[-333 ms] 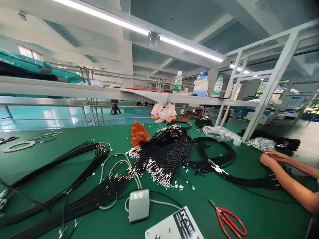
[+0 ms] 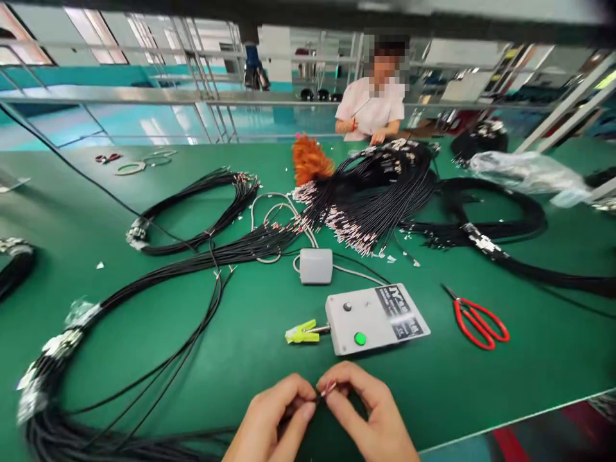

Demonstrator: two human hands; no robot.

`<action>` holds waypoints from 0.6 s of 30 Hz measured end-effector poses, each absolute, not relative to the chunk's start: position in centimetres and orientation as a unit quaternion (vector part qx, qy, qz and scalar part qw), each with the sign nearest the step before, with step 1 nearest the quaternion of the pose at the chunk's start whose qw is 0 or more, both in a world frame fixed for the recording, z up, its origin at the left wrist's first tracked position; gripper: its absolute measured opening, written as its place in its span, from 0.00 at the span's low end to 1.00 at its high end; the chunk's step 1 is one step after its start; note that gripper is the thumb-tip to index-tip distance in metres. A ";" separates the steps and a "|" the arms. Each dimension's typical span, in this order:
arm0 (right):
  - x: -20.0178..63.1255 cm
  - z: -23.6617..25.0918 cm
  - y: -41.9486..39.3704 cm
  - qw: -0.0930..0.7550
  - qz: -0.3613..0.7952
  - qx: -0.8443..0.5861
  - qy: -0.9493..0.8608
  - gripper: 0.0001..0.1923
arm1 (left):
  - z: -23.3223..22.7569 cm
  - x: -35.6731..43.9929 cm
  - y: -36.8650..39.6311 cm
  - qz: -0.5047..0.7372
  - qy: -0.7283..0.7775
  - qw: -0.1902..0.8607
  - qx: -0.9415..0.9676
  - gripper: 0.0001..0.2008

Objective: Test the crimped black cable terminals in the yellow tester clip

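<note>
— Two hands at six o'clock, that's all I have close in. What are they doing?

— My left hand [image 2: 276, 417] and right hand [image 2: 368, 417] meet fingertip to fingertip, both pinched shut on the metal end of a thin black cable [image 2: 323, 391]. The cable runs off toward eight o'clock, into the loose black strands on the green table [image 2: 250, 333].

— And just past the hands?

— At twelve o'clock from them sits a grey control box [image 2: 375, 317] with a green button, a yellow-green clip [image 2: 301, 332] at its nine o'clock side. Red scissors [image 2: 476, 317] lie at two o'clock, well apart from my right hand. A grey pedal [image 2: 316, 265] sits beyond the box.

— Anyone else?

— One person in a pale top [image 2: 370, 112] works at the far edge, behind a big cable heap [image 2: 380, 192]
</note>
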State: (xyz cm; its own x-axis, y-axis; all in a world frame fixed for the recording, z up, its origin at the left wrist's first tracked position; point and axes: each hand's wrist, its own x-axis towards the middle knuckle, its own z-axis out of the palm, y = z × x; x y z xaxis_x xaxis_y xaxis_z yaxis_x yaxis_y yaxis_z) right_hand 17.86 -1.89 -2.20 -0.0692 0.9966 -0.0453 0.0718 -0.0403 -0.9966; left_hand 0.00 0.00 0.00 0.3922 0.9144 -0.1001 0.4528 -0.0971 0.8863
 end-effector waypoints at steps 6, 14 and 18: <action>18.9 -0.6 -1.8 0.457 0.600 -0.506 -0.419 0.12 | 0.9 0.7 0.7 0.276 0.479 0.469 0.689 0.09; 18.3 -1.3 -1.8 0.487 0.622 -0.494 -0.364 0.14 | 0.3 1.0 0.3 0.292 0.502 0.414 0.701 0.08; 18.1 -1.8 -2.1 0.513 0.637 -0.476 -0.325 0.15 | 0.3 1.4 0.0 0.318 0.497 0.346 0.729 0.08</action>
State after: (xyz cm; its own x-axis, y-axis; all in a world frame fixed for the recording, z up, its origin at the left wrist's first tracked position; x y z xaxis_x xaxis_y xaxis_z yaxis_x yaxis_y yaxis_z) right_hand 18.13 -2.08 -1.81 -0.0214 0.9618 -0.2727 -0.3439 -0.2632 -0.9014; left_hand 1.39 -0.01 0.32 0.3027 0.9455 0.1203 0.5047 -0.2661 0.8212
